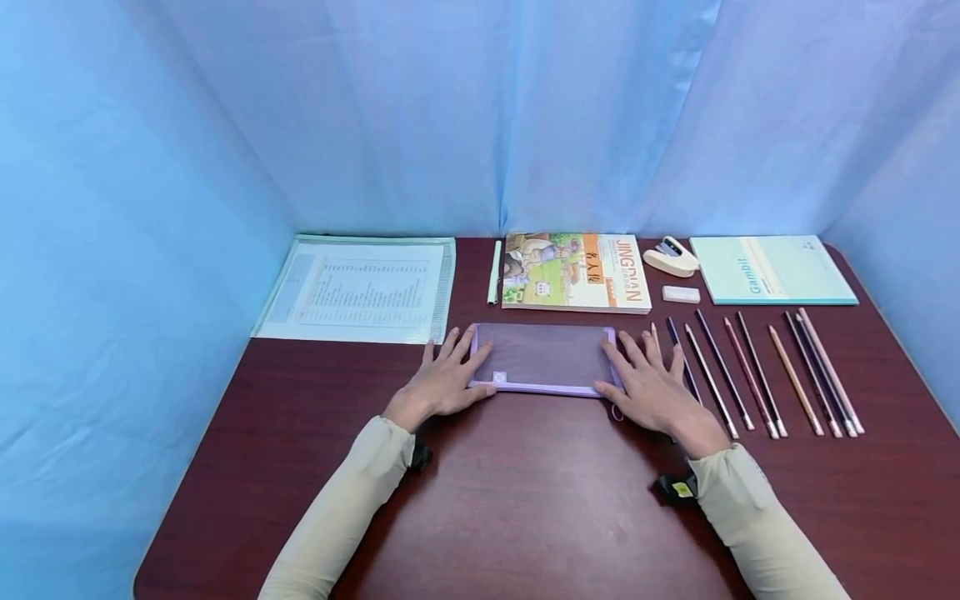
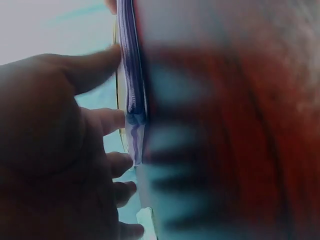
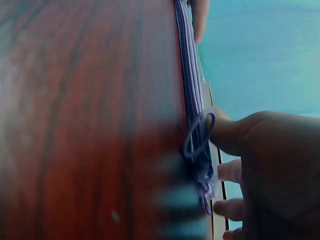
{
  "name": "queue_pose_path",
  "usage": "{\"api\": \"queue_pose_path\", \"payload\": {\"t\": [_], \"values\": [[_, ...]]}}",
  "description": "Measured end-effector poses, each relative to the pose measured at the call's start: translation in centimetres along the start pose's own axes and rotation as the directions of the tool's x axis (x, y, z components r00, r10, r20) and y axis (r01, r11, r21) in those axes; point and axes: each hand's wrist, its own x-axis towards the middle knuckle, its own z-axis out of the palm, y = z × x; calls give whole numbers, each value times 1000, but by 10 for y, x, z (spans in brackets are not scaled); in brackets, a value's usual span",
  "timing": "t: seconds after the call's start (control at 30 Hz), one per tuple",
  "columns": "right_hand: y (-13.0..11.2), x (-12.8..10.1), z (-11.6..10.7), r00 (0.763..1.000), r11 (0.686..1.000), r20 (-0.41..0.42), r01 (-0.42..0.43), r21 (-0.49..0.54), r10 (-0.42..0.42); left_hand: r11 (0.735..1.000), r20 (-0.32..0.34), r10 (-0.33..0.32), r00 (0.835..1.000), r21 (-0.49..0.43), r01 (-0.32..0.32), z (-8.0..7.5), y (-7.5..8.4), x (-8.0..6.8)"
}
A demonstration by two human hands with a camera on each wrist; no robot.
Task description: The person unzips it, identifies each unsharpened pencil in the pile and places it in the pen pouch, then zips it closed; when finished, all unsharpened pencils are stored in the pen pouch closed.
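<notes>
A flat purple zip pouch with a see-through mesh face lies on the dark red table. At its left end rests my left hand, fingers spread, thumb at the near edge. My right hand touches the opposite end in the same way, its fingers spread too. In the left wrist view the pouch's zip edge runs past the thumb. A loop pull hangs by the right thumb in the right wrist view. Just right of that hand lies a row of several pencils, partly hidden behind it.
Behind the pouch lie a picture-covered book and a pale green pen. A stapler, a white eraser and a mint notebook sit at the back right. A clear document folder lies back left. Blue curtains enclose the table.
</notes>
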Motion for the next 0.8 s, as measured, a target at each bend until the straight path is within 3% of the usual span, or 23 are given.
{"api": "queue_pose_path", "payload": {"t": [0.17,0.37,0.57,0.8], "values": [[-3,2,0,1000,1000,3,3,13,-3,1000,35,-7,999,14,7,0,1,2],[-5,4,-9,999,987,-47,9,159,-2,1000,50,-9,999,1,9,2,3,5],[-6,3,-18,982,944,-186,39,328,24,1000,57,-23,998,-8,24,2,3,5],[-1,6,-15,986,890,-145,-5,455,79,1000,57,-26,998,-5,26,1,3,6]]}}
